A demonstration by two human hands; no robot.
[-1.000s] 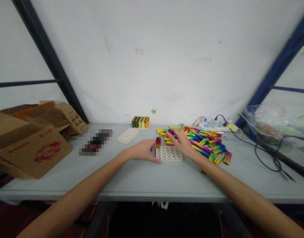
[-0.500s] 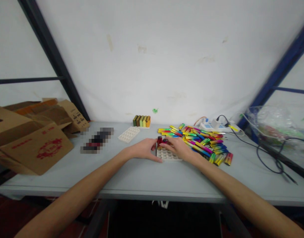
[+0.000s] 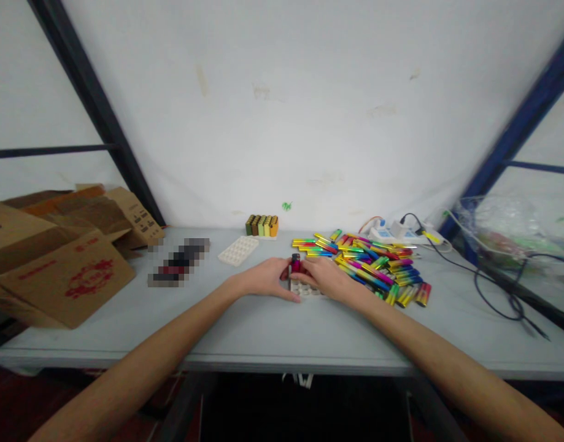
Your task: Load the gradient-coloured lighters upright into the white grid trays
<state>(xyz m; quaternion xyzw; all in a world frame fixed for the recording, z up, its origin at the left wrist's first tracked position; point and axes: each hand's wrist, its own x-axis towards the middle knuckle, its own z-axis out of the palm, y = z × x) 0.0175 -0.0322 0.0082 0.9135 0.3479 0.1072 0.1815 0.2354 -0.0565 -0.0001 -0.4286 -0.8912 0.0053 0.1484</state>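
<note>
One hand of ours, the left hand [image 3: 267, 276], is spread wide, thumb well apart from fingers, around the left end of a pale holed tray [image 3: 308, 290]. Our right hand [image 3: 325, 276] bends narrowly over the tray, its fingertips beside a dark-topped magenta cylinder [image 3: 296, 264] that stands upright at the tray's rear left corner; we cannot tell whether they grip it.

A second ago our right hand was at the pile [image 3: 378, 267] of foil-bright tubes; now it has come left to the cylinder, while our left hand stays in place.

The tray is rectangular, with rows of round holes, and lies flat on the smooth grey table [image 3: 272, 334]. The tubes are slim, shiny and metallic, banded in gold, green, blue and pink. Farther back we see a second pale tray [image 3: 238, 250] and a block of upright cylinders [image 3: 262, 226] in green, brown, yellow and orange.
</note>
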